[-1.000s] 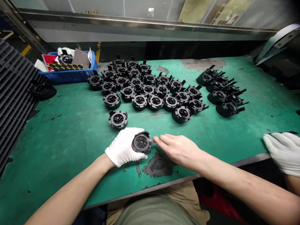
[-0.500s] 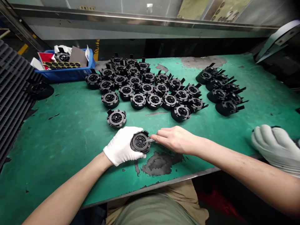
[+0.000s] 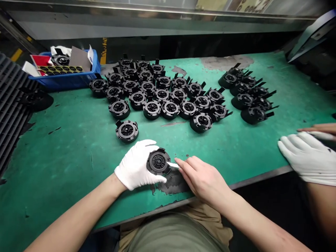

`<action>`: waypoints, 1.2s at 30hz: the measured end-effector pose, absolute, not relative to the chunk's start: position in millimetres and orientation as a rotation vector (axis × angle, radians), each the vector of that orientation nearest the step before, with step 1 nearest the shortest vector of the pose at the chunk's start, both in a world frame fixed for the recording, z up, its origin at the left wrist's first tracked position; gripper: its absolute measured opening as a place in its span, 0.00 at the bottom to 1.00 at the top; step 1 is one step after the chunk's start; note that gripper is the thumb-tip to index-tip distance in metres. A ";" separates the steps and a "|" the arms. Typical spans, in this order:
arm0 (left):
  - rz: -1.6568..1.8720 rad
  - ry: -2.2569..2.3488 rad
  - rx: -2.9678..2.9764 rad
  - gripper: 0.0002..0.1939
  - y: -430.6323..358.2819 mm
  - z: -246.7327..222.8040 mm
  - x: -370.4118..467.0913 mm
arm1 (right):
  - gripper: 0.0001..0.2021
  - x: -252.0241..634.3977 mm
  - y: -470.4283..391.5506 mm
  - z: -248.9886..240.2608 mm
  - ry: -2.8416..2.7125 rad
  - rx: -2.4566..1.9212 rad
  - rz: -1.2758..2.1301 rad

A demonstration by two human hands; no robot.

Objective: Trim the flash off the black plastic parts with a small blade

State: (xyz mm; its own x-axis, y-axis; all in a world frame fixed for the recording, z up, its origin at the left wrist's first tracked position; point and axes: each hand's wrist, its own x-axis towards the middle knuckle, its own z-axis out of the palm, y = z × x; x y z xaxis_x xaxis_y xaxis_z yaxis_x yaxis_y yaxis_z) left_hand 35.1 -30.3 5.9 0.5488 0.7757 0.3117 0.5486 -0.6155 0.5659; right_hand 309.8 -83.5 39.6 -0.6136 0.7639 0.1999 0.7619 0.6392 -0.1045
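Observation:
My left hand (image 3: 138, 164), in a white glove, is closed around a round black plastic part (image 3: 159, 161) with a ribbed hub facing up. My bare right hand (image 3: 202, 176) pinches a small knife (image 3: 173, 165), its pale pointed blade directed left. The tip reaches the right rim of the part; whether it touches cannot be made out. The handle is hidden inside my fingers. Just beyond my left hand, a similar round black part (image 3: 127, 131) with an upright tab sits on the green tabletop (image 3: 78, 150).
Several more black parts (image 3: 170, 109) stand grouped at mid-table, with another group (image 3: 252, 113) to the right. A blue bin (image 3: 70, 81) with papers is at back left, beside grey ridged trays (image 3: 12, 105). A co-worker's gloved hand (image 3: 309, 157) rests at the right edge.
My right hand has drawn lower and nearer to me, so more of the blade shows and its angle has changed. The co-worker's gloved hand has flattened, and another bare hand appears beside it.

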 end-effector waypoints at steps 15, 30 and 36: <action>0.702 1.038 2.367 0.56 -30.7 4.6 34.3 | 0.10 303.0 -88.3 45.6 -2.715 -1.312 0.139; 0.648 1.044 2.287 0.51 -29.2 10.1 36.3 | 0.08 299.9 -71.3 54.2 -2.878 -1.349 0.078; 0.623 1.067 2.268 0.49 -30.4 10.9 37.2 | 0.11 291.0 -75.5 58.4 -2.847 -1.416 -0.007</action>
